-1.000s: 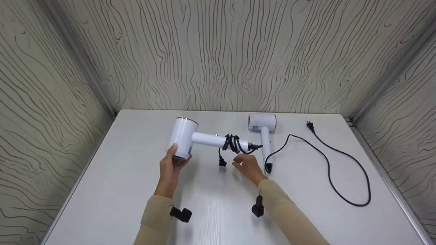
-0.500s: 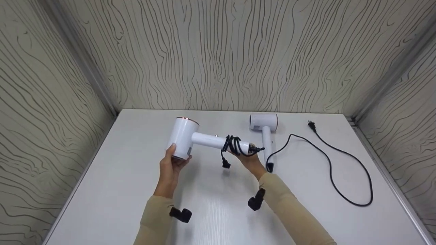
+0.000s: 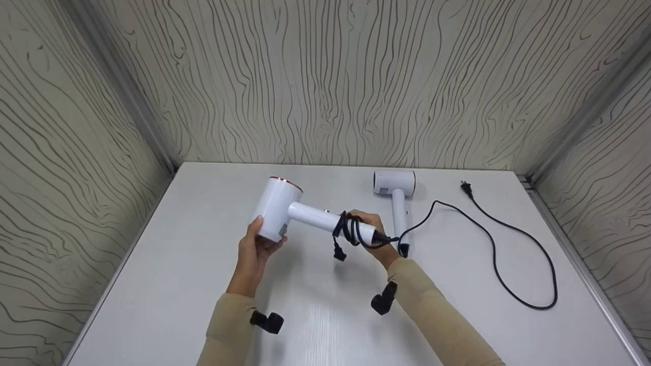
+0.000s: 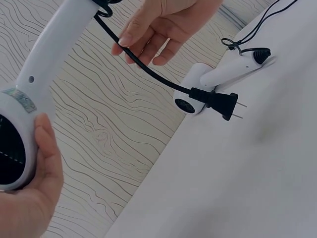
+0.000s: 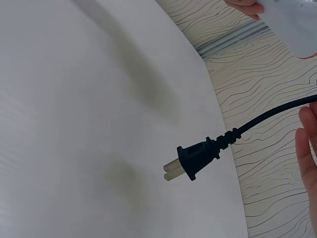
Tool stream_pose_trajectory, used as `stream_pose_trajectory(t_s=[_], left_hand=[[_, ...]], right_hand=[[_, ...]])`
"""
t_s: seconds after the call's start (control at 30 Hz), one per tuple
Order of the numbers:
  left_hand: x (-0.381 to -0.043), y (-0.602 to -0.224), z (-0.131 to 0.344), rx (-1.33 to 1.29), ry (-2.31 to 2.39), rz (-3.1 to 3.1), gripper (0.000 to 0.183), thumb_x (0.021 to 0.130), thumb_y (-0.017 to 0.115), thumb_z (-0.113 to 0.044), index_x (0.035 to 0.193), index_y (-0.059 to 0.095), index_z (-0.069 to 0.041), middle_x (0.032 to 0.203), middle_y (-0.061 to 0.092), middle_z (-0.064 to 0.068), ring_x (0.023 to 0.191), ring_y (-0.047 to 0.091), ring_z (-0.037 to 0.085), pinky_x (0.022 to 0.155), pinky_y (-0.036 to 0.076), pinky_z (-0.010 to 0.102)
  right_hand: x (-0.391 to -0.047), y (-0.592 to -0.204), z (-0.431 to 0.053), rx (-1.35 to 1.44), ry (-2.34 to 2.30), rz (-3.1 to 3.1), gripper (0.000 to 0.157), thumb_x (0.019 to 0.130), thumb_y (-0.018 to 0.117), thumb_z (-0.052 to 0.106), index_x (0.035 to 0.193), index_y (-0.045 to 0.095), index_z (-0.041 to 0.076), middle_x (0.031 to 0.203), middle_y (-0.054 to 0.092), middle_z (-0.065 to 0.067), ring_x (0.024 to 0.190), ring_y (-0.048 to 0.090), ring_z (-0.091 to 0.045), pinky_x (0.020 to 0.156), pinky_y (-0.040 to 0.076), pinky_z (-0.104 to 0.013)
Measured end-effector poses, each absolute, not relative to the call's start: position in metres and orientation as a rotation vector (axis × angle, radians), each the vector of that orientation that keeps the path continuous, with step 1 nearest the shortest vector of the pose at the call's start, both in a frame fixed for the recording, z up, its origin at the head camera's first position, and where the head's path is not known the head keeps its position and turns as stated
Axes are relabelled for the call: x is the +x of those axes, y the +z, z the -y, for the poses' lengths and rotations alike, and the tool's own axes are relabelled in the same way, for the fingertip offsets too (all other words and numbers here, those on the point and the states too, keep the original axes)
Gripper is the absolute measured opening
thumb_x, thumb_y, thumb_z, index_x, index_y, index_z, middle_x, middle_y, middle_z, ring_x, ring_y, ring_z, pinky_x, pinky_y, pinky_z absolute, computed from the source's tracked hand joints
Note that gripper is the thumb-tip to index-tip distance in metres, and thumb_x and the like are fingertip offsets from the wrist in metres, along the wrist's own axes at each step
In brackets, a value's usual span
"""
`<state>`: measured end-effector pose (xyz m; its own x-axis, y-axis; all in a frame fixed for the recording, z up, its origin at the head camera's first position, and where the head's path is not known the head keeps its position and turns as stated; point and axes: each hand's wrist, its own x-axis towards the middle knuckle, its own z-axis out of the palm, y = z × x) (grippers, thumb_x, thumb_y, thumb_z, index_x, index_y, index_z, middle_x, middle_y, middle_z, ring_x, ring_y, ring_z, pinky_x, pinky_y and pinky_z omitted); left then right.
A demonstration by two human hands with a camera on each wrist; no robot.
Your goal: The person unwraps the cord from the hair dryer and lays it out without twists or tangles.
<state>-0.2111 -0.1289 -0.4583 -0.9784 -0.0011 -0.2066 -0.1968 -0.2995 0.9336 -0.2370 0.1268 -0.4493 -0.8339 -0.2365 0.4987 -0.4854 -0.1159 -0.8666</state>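
My left hand (image 3: 254, 251) grips a white hair dryer (image 3: 278, 208) by its barrel, above the table, its handle slanting down to the right. A black cord (image 3: 352, 229) is coiled round the handle's lower end, and its two-pin plug (image 3: 339, 252) dangles free. Partly hidden behind the handle is my right hand (image 3: 368, 219). In the left wrist view the right hand (image 4: 171, 32) has loosely bent fingers, its thumb at the cord near the plug (image 4: 223, 103). The right wrist view shows the plug (image 5: 195, 156) hanging, with right fingers (image 5: 308, 148) beside the cord.
Another white hair dryer (image 3: 395, 183) lies at the back of the white table (image 3: 163, 284), right of my right hand. Its black cord (image 3: 492, 249) loops across the right side to a plug (image 3: 466, 187). Patterned walls (image 3: 325, 81) stand behind and on both sides.
My right hand has moved from below the handle up behind it. The held hair dryer has tilted, its handle end lower, and the hanging plug has shifted slightly right and down.
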Motion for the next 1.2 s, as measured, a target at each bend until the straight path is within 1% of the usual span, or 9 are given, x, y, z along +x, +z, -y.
stream_pose_trajectory(t_s=[0.03,0.1,0.17,0.27,0.33,0.5,0.6,0.87,1.2], left_hand=[[-0.211,-0.458,0.13,-0.246,2.416,-1.785,0.062,0.097,0.035,-0.049,0.139,0.037,-0.004,0.109,0.059,0.006,0.091,0.067,0.016,0.086,0.054,0.026],[-0.21,-0.458,0.131,-0.231,2.395,-1.8,0.062,0.097,0.036,-0.049,0.139,0.038,-0.004,0.109,0.059,0.006,0.09,0.067,0.016,0.085,0.055,0.025],[-0.21,-0.457,0.133,-0.229,2.372,-1.813,0.062,0.096,0.036,-0.049,0.139,0.038,-0.004,0.109,0.059,0.006,0.089,0.066,0.016,0.084,0.055,0.025],[-0.21,-0.457,0.136,-0.229,2.347,-1.83,0.062,0.096,0.037,-0.049,0.14,0.038,-0.005,0.11,0.059,0.007,0.09,0.066,0.017,0.085,0.055,0.027],[-0.21,-0.457,0.137,-0.229,2.328,-1.845,0.061,0.096,0.038,-0.048,0.139,0.039,-0.005,0.109,0.059,0.007,0.089,0.067,0.017,0.086,0.055,0.028],[-0.21,-0.457,0.139,-0.221,2.268,-1.896,0.061,0.095,0.039,-0.047,0.137,0.042,-0.004,0.109,0.06,0.009,0.086,0.066,0.018,0.084,0.055,0.029],[-0.21,-0.456,0.14,-0.223,2.239,-1.917,0.06,0.094,0.041,-0.047,0.135,0.045,-0.003,0.105,0.061,0.008,0.084,0.066,0.018,0.081,0.054,0.029],[-0.209,-0.454,0.144,-0.309,2.205,-1.969,0.058,0.094,0.045,-0.043,0.13,0.05,0.002,0.097,0.063,0.005,0.076,0.067,0.015,0.077,0.054,0.025],[-0.21,-0.452,0.145,-0.471,2.175,-2.061,0.065,0.092,0.057,-0.042,0.13,0.048,0.009,0.119,0.06,0.02,0.08,0.069,0.012,0.077,0.057,0.021]], right_hand=[[-0.24,-0.453,-0.129,0.84,2.042,1.966,0.046,0.087,0.068,0.019,0.087,0.057,-0.026,0.086,0.067,0.023,0.079,0.06,0.006,0.072,0.049,-0.011],[-0.245,-0.459,-0.134,0.849,2.052,2.006,0.042,0.085,0.07,0.012,0.093,0.058,-0.027,0.091,0.068,0.023,0.085,0.063,0.005,0.078,0.051,-0.011],[-0.249,-0.464,-0.141,0.855,2.015,2.077,0.03,0.085,0.068,0.002,0.098,0.06,-0.024,0.094,0.068,0.023,0.088,0.065,0.004,0.08,0.052,-0.012],[-0.254,-0.467,-0.148,0.837,1.941,2.173,0.021,0.087,0.063,-0.003,0.098,0.063,-0.021,0.094,0.068,0.02,0.087,0.065,0.004,0.079,0.054,-0.013],[-0.256,-0.465,-0.152,0.807,1.903,2.222,0.02,0.089,0.062,-0.002,0.099,0.064,-0.019,0.094,0.07,0.012,0.087,0.065,0.004,0.079,0.055,-0.014],[-0.256,-0.457,-0.158,0.695,1.831,2.334,0.017,0.088,0.063,-0.001,0.099,0.067,-0.014,0.096,0.07,-0.021,0.086,0.064,0.007,0.082,0.054,-0.012],[-0.256,-0.452,-0.161,0.674,1.764,2.371,0.015,0.088,0.064,-0.001,0.098,0.069,-0.012,0.097,0.067,-0.03,0.087,0.062,0.009,0.083,0.053,-0.011],[-0.256,-0.441,-0.169,0.592,1.661,2.402,0.013,0.087,0.066,0.0,0.095,0.071,-0.007,0.097,0.069,-0.027,0.086,0.061,0.009,0.082,0.053,-0.01],[-0.253,-0.438,-0.17,0.579,1.595,2.297,0.008,0.08,0.07,-0.005,0.088,0.073,-0.005,0.089,0.071,-0.024,0.083,0.065,0.0,0.078,0.053,-0.008]])
